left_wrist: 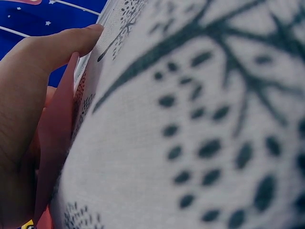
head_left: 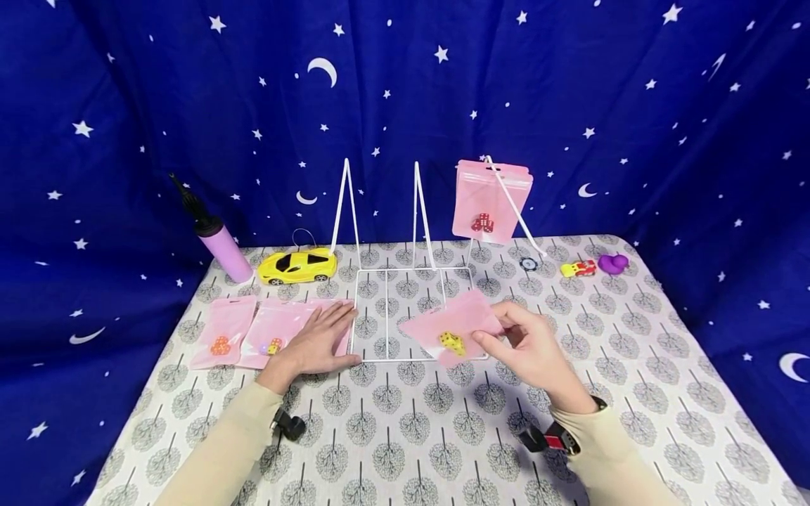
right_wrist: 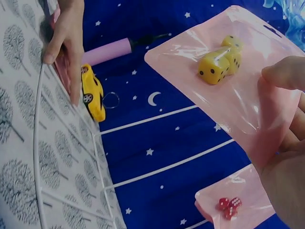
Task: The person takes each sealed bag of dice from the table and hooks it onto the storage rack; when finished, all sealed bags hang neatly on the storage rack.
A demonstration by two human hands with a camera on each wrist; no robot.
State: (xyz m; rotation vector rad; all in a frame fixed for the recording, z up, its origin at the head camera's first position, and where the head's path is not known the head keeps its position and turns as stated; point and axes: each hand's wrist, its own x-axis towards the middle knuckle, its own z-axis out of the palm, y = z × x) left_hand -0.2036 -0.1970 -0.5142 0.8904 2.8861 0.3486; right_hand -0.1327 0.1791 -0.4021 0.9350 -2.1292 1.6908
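Observation:
Pinched between the thumb and fingers of my right hand (head_left: 525,344) is a pink zip bag (head_left: 462,316), tilted in the air over the right part of a white wire rack (head_left: 387,316). Yellow dice (right_wrist: 214,67) show through its clear front in the right wrist view. My left hand (head_left: 321,341) rests with fingers extended on a pink bag (head_left: 344,344) beside the rack's left edge, covering much of it. Left of that hand lie a bag with mixed dice (head_left: 278,320) and a bag with orange dice (head_left: 224,320). Pink bags with red dice (head_left: 471,197) hang from the rack's right arm.
A yellow toy car (head_left: 297,267) and a lilac hand pump (head_left: 228,256) stand at the back left. Toward the back right are a small round dial (head_left: 528,264), a red-and-yellow toy (head_left: 579,268) and a purple duck (head_left: 612,264). A starry blue curtain (head_left: 405,105) hangs behind.

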